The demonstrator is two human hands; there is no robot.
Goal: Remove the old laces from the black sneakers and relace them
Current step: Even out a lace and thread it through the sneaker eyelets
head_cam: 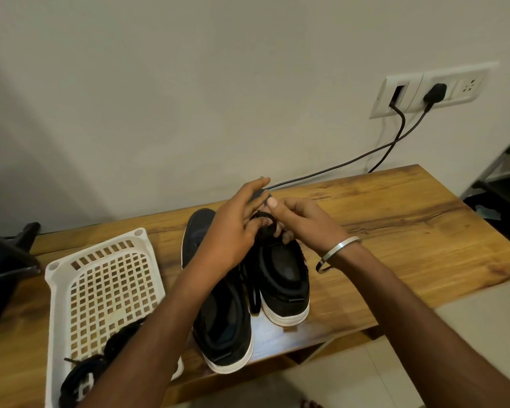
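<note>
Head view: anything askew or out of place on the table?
The white basket hangs past the table's front edge, black laces bunched at that end. Both sneakers' heels overhang too. Nothing spilled or visibly damaged.

Two black sneakers, one white basket, two hands — one bangle, two cables

Table runs along the wall, two sneakers on it side by side, heels toward the camera: left sneaker nearer the front edge, right sneaker just beside it, further back. Lace hangs in the gap between them. Both hands meet above the right sneaker's front, left hand touching right hand. Basket sits left of the sneakers, spare laces in its near end. Wall socket is behind and right, its cables dropping to the table's back edge.
</note>
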